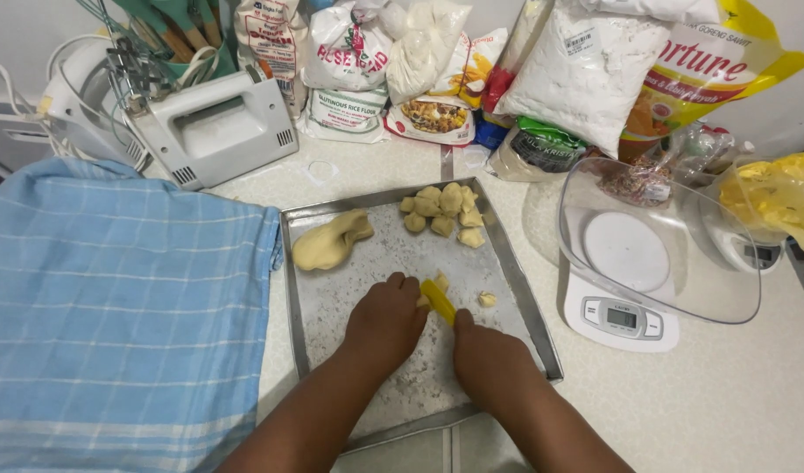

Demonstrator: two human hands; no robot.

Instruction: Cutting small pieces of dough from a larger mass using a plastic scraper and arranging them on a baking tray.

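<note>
Left hand: the left hand [386,317] rested curled on the flat metal baking tray [516,289], fingers together, touching a small piece of pale dough [440,282]
Right hand: the right hand [490,361] was clamped on a yellow plastic scraper [438,301] at that piece
Loose bit: a dough crumb [487,300] lay just beside
Large lump: smooth yellow dough mass [330,241] sat at the tray's far left
Cut pile: heaped dough chunks [443,211] lay at the far edge
Counter: white digital scale with clear bowl [625,289] stood to the right, blue checked cloth [113,307] to the left

A home kitchen counter [735,412]: bags of flour [586,70] and other baking supplies crowd its back edge, with a white hand mixer [214,127], a digital kitchen scale [621,320] and a metal baking tray [516,289] of dough.
</note>
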